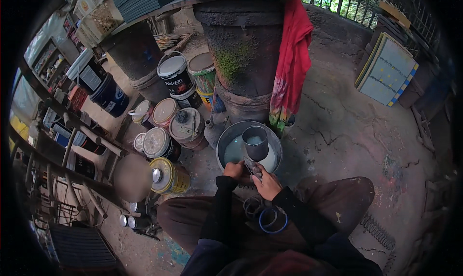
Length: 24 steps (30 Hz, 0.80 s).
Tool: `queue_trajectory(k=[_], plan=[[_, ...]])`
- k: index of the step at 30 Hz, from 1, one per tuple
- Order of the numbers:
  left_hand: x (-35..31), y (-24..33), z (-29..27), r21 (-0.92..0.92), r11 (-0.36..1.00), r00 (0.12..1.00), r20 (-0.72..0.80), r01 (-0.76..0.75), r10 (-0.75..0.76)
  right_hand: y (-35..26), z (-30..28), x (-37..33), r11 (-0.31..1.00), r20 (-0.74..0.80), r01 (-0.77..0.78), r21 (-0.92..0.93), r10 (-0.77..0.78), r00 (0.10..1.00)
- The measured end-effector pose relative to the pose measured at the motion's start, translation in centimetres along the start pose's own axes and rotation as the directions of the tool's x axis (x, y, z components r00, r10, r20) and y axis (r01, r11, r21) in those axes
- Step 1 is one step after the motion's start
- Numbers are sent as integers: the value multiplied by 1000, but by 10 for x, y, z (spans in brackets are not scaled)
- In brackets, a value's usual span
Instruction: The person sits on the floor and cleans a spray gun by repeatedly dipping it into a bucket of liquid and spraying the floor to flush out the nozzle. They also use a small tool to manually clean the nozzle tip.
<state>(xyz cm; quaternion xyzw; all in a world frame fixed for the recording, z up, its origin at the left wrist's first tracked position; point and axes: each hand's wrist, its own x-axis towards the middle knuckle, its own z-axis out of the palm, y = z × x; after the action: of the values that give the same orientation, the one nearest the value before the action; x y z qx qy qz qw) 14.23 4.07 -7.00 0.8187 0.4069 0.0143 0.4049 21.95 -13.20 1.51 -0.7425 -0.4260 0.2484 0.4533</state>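
A round metal basin [277, 143] of milky liquid [234, 151] stands on the floor before my crossed legs. Inside it, toward the right, a dark grey cylindrical pot [258, 151] sits upright. My left hand [234, 170] is closed at the basin's near rim; whatever its fingers hold is hidden. Just right of it, my right hand [269, 185] grips a small, grey, crumpled-looking piece [251, 168], too unclear to name. In my lap, below the hands, lie a blue-rimmed round container [261, 223] and a dark ring-shaped thing [247, 211].
Several paint buckets [156, 143] and a yellow can [179, 179] crowd the left. A tall mossy planter [246, 59] rises behind the basin, with a red cloth [293, 44] hanging beside it. A coil spring [377, 231] lies on the cracked floor at right.
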Motion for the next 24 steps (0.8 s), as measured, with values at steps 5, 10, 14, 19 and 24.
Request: queue_trajectory(k=[5, 10, 14, 19, 24], plan=[[-1, -1, 3, -118, 992, 999, -20, -35, 33, 0, -3, 0, 1000, 33, -5, 17, 4, 999], [-16, 17, -3, -291, 956, 999, -43, -35, 24, 4, -1, 1, 999, 28, 39, -6, -39, 999], [-24, 34, -8, -325, 943, 997, -19, 66, -76, 4, -1, 0, 1000, 36, 0, 27, -1, 999], [-13, 17, -1, -178, 979, 990, -84, 101, -117, -4, -4, 0, 999, 95, -47, 22, 44, 994], [-7, 3, -3, 207, 968, 986, 113, -143, 121, -2, -5, 0, 999, 111, -39, 32, 35, 993]])
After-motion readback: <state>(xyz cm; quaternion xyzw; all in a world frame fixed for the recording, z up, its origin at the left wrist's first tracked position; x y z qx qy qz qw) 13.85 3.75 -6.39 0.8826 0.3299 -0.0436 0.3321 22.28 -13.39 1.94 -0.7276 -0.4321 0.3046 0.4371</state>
